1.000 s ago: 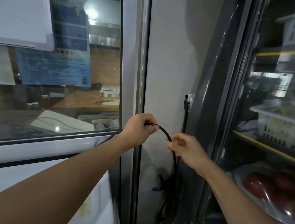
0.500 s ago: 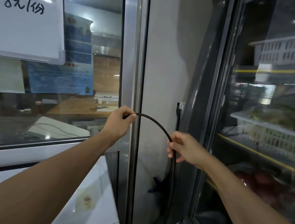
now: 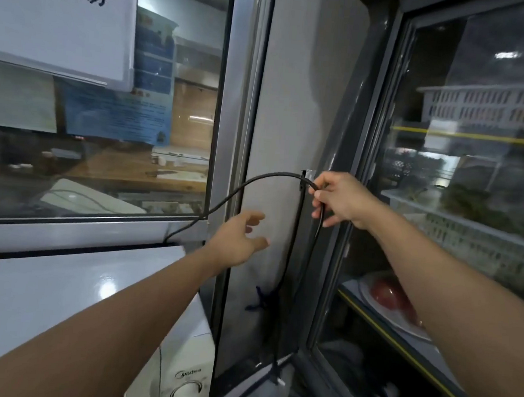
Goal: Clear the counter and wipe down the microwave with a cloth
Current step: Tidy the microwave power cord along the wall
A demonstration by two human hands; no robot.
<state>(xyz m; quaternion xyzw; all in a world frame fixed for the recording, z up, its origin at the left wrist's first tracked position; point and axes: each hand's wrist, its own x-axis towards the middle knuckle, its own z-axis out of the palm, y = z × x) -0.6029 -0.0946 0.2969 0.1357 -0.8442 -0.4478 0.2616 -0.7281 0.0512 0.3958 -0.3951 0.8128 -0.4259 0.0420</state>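
**Left hand off the cord, right hand carries it to the socket**

Half a second ago we held the black cord [image 3: 257, 179] in both hands. Now our left hand [image 3: 241, 240] has let go and hangs spread and empty at about 7 o'clock from the right, while our right hand [image 3: 341, 200] has climbed with the cord pinched between thumb and fingers, up beside the small wall socket [image 3: 307, 173] at its 9 o'clock. The cord arcs from that grip down toward 8 o'clock and disappears behind the microwave [image 3: 83, 303]. We judge we are sorting out the power lead before wiping; no cloth is in view, so the wiping proper looks not yet begun.

The microwave fills the lower left, its white top glossy under a light reflection and its dial at 6 o'clock on the front. Behind it runs a glass window [image 3: 172, 128] with a handwritten whiteboard [image 3: 58, 19] at 10 o'clock. A grey wall panel [image 3: 294, 91] stands in the middle. At 3 o'clock a glass-fronted fridge [image 3: 475, 183] holds white baskets, and a plate of red food lower down.
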